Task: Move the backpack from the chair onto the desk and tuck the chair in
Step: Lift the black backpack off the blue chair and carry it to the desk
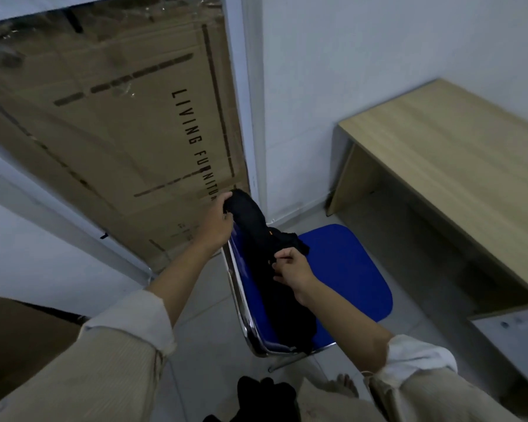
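A black backpack with a small orange tag hangs against the backrest of a blue chair with a chrome frame. My left hand grips the backpack's top end, above the chair's back corner. My right hand pinches the black fabric lower down, over the seat. The wooden desk stands to the right against the white wall, and the chair is pulled out from it, to its left.
A large cardboard furniture box leans behind a glass panel on the left. A low drawer unit sits under the desk's near end. My bare foot rests on the tiled floor below the chair. A brown box fills the lower left.
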